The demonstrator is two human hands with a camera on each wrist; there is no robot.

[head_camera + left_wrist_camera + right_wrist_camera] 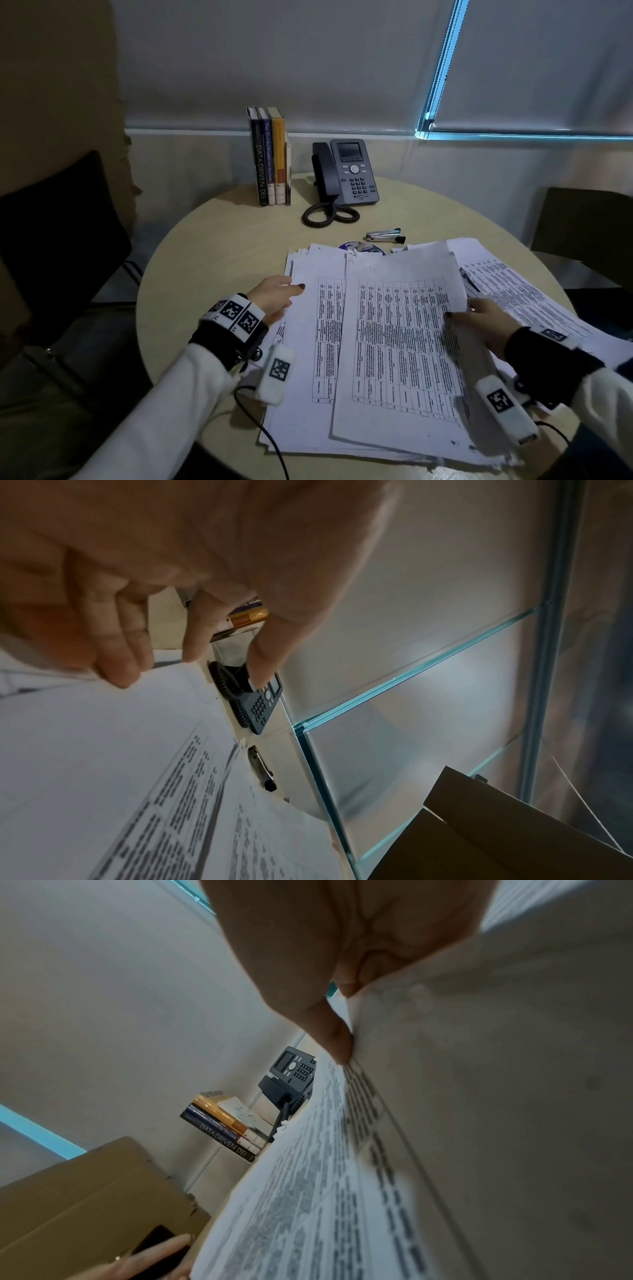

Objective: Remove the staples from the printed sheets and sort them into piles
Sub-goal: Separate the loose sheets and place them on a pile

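A person in white sleeves works over printed sheets spread across a round counter (212,260). The right hand (486,323) pinches the right edge of the top sheet (400,342), thumb on the printed face and fingers behind, lifting that edge off the pile; the right wrist view shows the thumb (337,1039) pressed to the paper. The left hand (275,299) lies at the left edge of the left pile (308,359), its fingers loosely bent and resting on the paper, the thumb on top; whether it grips any sheet cannot be told. A further spread of sheets (520,294) lies just beyond the right hand, on its outer side. Past both hands, beyond the far edge of the papers, a stapler-like metal tool (385,235) lies on the counter, apart from the sheets. Farther still stand a desk phone (346,173) with a coiled cord and, on the left hand's side of it, a row of upright books (270,157). No staple can be made out in any view.
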